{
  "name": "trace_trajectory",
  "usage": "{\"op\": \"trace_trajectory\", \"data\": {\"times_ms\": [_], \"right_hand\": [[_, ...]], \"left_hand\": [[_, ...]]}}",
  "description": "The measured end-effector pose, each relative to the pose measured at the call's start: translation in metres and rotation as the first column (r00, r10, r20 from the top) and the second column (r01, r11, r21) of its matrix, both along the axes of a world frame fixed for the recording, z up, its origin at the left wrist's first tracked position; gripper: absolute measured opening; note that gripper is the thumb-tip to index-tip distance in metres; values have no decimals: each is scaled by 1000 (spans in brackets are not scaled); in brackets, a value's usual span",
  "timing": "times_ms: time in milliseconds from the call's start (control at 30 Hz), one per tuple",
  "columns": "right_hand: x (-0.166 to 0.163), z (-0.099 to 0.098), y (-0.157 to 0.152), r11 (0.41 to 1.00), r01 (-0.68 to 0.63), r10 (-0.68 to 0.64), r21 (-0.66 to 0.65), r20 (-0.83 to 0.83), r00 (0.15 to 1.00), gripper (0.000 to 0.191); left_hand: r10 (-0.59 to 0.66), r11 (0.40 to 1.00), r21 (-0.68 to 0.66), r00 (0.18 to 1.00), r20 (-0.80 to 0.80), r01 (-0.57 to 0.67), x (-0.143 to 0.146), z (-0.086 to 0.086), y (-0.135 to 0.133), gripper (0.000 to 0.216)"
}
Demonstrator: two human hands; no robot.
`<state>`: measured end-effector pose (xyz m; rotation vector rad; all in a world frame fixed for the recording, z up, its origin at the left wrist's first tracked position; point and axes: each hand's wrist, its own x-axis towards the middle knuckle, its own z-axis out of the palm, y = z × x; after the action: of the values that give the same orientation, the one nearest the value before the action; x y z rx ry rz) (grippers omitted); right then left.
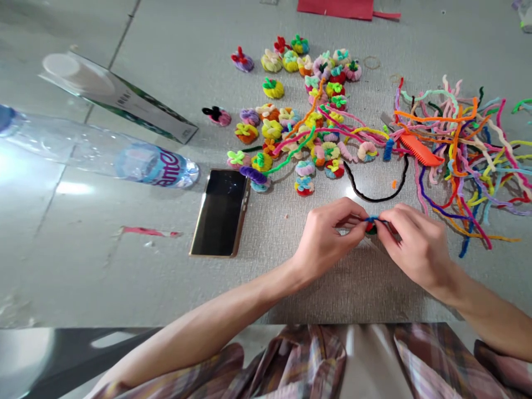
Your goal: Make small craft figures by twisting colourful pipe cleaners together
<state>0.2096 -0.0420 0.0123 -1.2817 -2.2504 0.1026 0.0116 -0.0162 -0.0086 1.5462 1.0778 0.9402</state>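
Near the front of the counter (266, 293), one blue, red and green piece (371, 219) is pinched on one side by the left hand (330, 230), on the other by the right hand (418, 241), each grip closed. Around it are set one black stem (376, 200), one orange cutter (421, 149), one phone (219, 213), one bottle (155, 166), one box (135, 105) and over twenty ornaments (274, 88).

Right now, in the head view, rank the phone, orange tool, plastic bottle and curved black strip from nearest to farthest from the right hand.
1. Curved black strip: just beyond the right hand.
2. Orange tool: farther up.
3. Phone: to the left.
4. Plastic bottle: farther left.
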Motion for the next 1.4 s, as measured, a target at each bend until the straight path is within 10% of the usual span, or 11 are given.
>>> {"op": "trace_trajectory", "data": {"times_ms": [767, 1400], "right_hand": [[4, 7, 4, 990, -124, 118, 74, 75, 990, 14], [18, 4, 16, 947, -268, 238, 175, 176, 955, 18]], "left_hand": [[93, 980, 175, 996, 0, -91, -1, 1, 2, 17], [14, 1000, 9, 1000, -13, -14, -2, 5, -2, 19]]}}
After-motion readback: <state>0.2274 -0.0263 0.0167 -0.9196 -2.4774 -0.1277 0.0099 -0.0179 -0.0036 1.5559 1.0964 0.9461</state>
